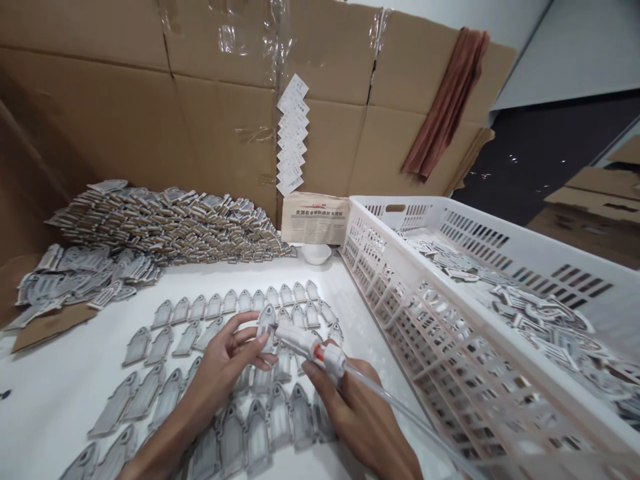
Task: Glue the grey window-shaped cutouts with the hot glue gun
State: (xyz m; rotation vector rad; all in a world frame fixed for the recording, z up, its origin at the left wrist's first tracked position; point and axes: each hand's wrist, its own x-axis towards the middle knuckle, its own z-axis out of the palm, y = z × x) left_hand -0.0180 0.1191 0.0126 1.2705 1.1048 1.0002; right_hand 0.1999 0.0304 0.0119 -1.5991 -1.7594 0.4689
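Note:
My left hand (234,353) pinches a small flat grey cut-out piece (267,319) with a pointed, arched top, held upright above the table. Wrapped in my right hand (357,400) is a white glue gun (299,339) with an orange-red ring. Its narrow tip points left and meets or nearly meets the piece; I cannot tell which. A long clear rod (400,403) runs from the gun's back toward the lower right. Rows of similar cut-out pieces (257,433) lie on the white table (45,387) beneath both hands, and my forearms hide some.
Stacked pieces (200,230) form a large pile at the back left, with a looser heap (75,277) before it. A white perforated crate (400,300) of pieces stands on the right. A small white bowl (316,254) sits before a newspaper sheet (313,223). Cardboard (215,133) walls the back.

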